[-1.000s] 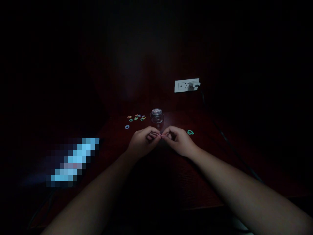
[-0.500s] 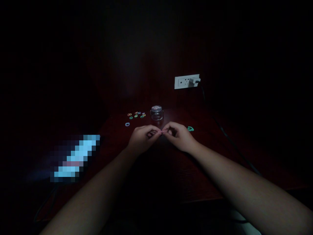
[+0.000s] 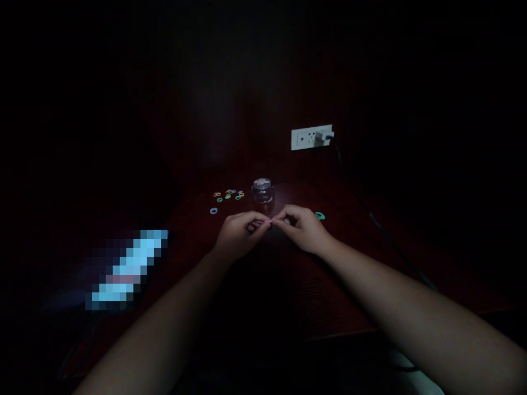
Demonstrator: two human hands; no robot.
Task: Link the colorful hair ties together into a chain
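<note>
a small pink band [image 3: 270,221] sits right between the two hands, and it's a tight little spot: the left hand [image 3: 237,235] has its end pinched between thumb and fingertips, the right hand [image 3: 304,230] has the other, each grip closed on the band, the two nearly meeting. what shows of it seems to run side to side, left grip to right grip, rather than away from the body, though it's so thin and so covered that its full shape is hard to call. neither hand is the nearer one here; it's shared evenly, out in front of the person, above the dark red desk [image 3: 325,299]. straight beyond the hands stands a clear jar [image 3: 263,196], upright, its lid [image 3: 262,182] on. past the left hand, scattered on the desk, there's a group of small coloured rings [image 3: 228,196], with a bluish ring [image 3: 211,212] a little apart and closer in. over by the right hand, just beyond the knuckles, lies a green loop piece [image 3: 321,217]. now for writing: the lid carries a pale, pinkish printed pattern, but no word on it can be read from here. the screen [image 3: 134,266] on the left is pixelated, so nothing legible there, and the wall socket [image 3: 295,141] with its white plug [image 3: 326,135] shows no brand that can be made out.
</note>
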